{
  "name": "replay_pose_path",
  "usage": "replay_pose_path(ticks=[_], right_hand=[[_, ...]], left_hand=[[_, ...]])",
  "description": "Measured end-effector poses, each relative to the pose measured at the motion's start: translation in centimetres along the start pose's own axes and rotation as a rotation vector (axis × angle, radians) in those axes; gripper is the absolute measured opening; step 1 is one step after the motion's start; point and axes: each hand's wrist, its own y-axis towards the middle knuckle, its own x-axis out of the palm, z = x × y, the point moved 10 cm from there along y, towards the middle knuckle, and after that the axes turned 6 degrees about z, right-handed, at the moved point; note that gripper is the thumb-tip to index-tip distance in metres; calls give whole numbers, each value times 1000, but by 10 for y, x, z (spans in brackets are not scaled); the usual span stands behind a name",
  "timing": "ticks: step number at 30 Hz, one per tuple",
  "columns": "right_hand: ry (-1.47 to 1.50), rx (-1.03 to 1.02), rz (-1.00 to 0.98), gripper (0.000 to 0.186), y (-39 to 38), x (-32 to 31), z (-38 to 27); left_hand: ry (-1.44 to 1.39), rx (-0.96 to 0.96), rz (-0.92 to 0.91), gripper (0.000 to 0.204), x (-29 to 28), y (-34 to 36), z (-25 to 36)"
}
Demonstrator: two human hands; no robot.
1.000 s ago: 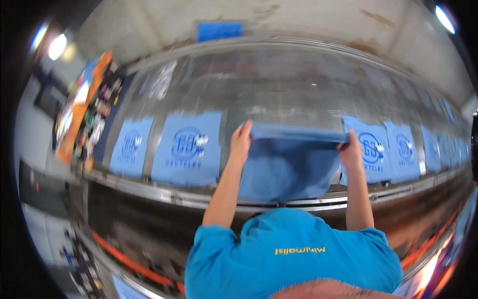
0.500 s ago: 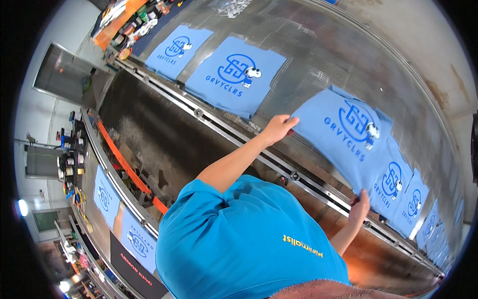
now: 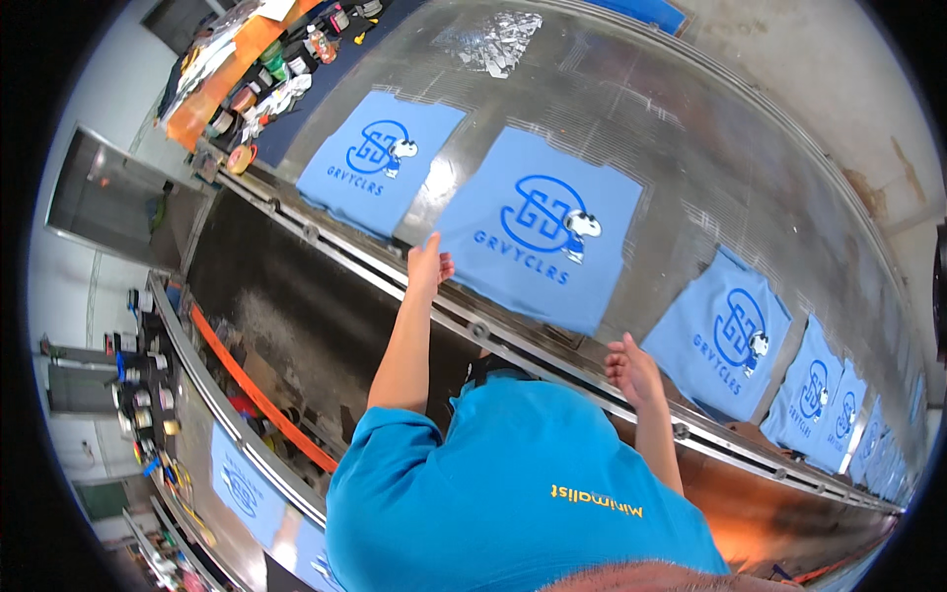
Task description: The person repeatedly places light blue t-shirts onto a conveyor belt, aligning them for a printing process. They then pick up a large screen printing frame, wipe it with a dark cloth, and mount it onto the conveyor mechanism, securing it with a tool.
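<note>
A light blue fabric panel [image 3: 493,222], printed with a dark blue emblem, lettering and a white cartoon dog, lies on the long grey table [image 3: 631,118] in front of me. My left hand [image 3: 429,266] is at the panel's near left corner, thumb side up and fingers loosely bent. Whether it touches the cloth I cannot tell. By the near right corner, my right hand [image 3: 634,371] is held with fingers apart and nothing in it. To its right lies a similar panel [image 3: 720,340], its near edge a little rumpled.
Another printed panel [image 3: 380,158] lies to the left, and several more run off to the right. A metal rail [image 3: 479,331] follows the table's near edge. Bottles and tubs [image 3: 286,64] crowd the far left end. Behind me stands a second table with an orange strip [image 3: 258,390].
Both hands have let go of the panel they were lifting, which now lies on the table. They have moved left to the neighbouring panel, and my view has shifted left too.
</note>
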Motion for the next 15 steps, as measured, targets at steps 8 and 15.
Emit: replay_pose_path(ticks=[8, 15], right_hand=[[-261, 155, 385, 75, 76, 55, 40], [-116, 154, 443, 51, 88, 15, 68]], left_hand=[[232, -405, -304, 47, -5, 34, -51], [600, -110, -529, 38, 35, -11, -12]])
